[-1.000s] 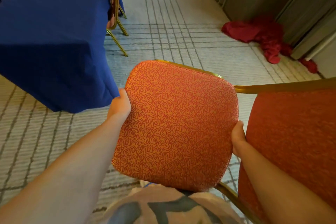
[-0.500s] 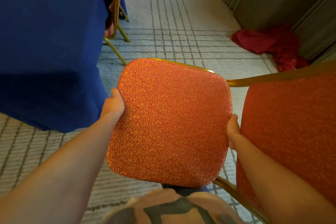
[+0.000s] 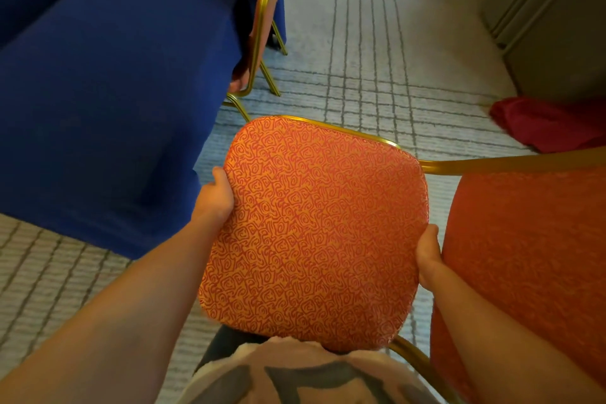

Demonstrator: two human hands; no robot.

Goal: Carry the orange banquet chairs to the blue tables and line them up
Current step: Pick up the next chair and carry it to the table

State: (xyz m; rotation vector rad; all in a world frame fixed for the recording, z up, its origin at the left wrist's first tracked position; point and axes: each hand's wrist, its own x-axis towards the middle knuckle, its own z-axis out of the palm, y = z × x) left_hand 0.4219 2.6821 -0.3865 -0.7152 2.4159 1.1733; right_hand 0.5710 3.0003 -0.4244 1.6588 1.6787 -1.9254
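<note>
The left hand [image 3: 214, 198] and right hand [image 3: 428, 254] grip opposite side edges of the chair [image 3: 311, 229] seat, fingers curled under it and hidden. The chair is carried on its side, seat between the hands, its back [image 3: 531, 259] just right of the right hand, gold frame running away from the body. Beyond the left hand hangs the blue table [image 3: 108, 85], a second chair [image 3: 262, 29] tucked against it. Farther right lies a red cloth [image 3: 551, 125] on the carpet [image 3: 370, 52].

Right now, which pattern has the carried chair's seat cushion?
Orange with red swirls on the seat cushion; head view.
</note>
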